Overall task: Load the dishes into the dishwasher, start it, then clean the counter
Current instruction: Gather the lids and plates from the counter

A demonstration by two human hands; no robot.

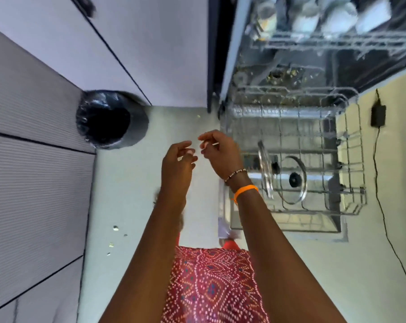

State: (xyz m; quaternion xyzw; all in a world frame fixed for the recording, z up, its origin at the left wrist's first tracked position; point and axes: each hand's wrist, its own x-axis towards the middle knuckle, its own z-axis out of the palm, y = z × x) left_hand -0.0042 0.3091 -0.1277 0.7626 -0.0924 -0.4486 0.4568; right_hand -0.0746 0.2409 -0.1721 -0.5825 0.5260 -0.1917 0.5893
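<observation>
Loading half done, both my hands free over the floor.

My left hand (177,159) and right hand (220,151) hang close together with fingers loosely curled, holding nothing that I can make out. Just right of my right hand the dishwasher's lower rack (314,206) is pulled out, with two glass lids (293,180) standing in it; beyond my fingertips, the upper rack (325,40) carries pale cups, blurred. Left of my left hand sits the bin (111,120), with crumbs (114,228) on the floor nearer me. I judge more loading, closing, starting and the counter wipe remain.
</observation>
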